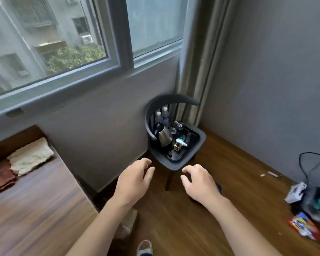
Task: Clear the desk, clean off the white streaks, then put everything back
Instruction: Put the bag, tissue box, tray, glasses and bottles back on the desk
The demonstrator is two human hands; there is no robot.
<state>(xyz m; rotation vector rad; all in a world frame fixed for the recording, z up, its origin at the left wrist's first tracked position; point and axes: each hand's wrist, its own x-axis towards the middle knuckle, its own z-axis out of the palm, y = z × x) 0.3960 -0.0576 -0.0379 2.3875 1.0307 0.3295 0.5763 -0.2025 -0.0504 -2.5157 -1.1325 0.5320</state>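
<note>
Head view: both arms reach forward over the wood floor (183, 218) toward a dark chair (175, 163) set in the corner under the window (63, 43), beside the curtain (198, 52). The left hand (132, 182) hovers just short of the chair's front edge, its fingers (146, 163) loosely curled and holding nothing. The right hand (199, 182) hovers at the same height, a little apart from the left, fingers likewise relaxed and bent, gripping nothing. Neither hand touches the chair.

On the chair seat lies a black tray (190, 143) that fills most of it. In the tray stands a steel kettle (164, 136) toward the left, with two water bottles (162, 115) upright behind it against the chair's curved back. To the right of the kettle are a small clear glass (172, 130), a white and teal bottle (180, 142) lying on its side, and a small square bottle (177, 146) with a dark cap just in front of it. Other small items at the tray's far side are too blurred to name.

The wooden counter (35, 209) fills the lower left, well apart from the chair; folded cloths (30, 157), pale over reddish, lie at its far end near the wall. White streaks cannot be made out through the blur.

At the right, on the floor, a bin (318, 206) lined with a dark bag stands by the wall, with a white carton (296, 193) at its rim, a colourful wrapper (303, 228) in front, and a black cable (305, 163) trailing behind. Small scraps (272, 174) lie along the wall. A shoe (145, 247) shows at the bottom edge
</note>
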